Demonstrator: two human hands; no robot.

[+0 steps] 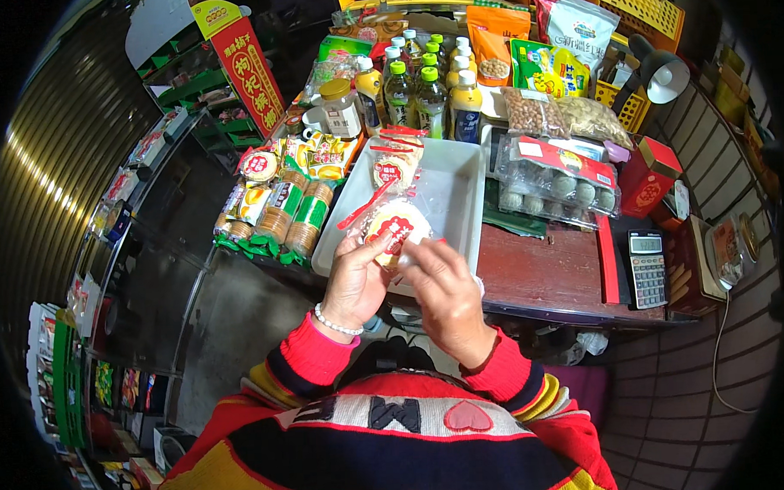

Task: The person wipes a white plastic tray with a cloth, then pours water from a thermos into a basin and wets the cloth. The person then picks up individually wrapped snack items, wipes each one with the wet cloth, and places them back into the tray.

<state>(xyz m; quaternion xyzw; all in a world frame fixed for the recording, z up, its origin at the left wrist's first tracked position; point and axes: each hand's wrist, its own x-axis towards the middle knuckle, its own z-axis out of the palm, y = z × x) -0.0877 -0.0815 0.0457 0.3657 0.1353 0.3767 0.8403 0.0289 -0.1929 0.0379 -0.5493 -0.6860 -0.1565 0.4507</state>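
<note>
A flat round pastry (395, 232) in a clear bag with a red label is held up over the front of a white plastic tray (466, 216). My left hand (356, 281), a beaded bracelet at its wrist, is closed on the bag's left side. At its right side is my right hand (446, 297), its bent fingers closed at the bag's edge; they are slightly blurred and partly cover it. Further back in the tray lie similar bagged round pastries (395, 169) with red strips on their bags.
Packaged biscuit rolls (311, 215) lie left of the tray, and bottles (430, 98) stand behind it. On the right are a plastic box of greenish round items (564, 187), a red box (651, 177) and a calculator (648, 269) near the table edge. Stocked shelves (68, 360) stand at far left.
</note>
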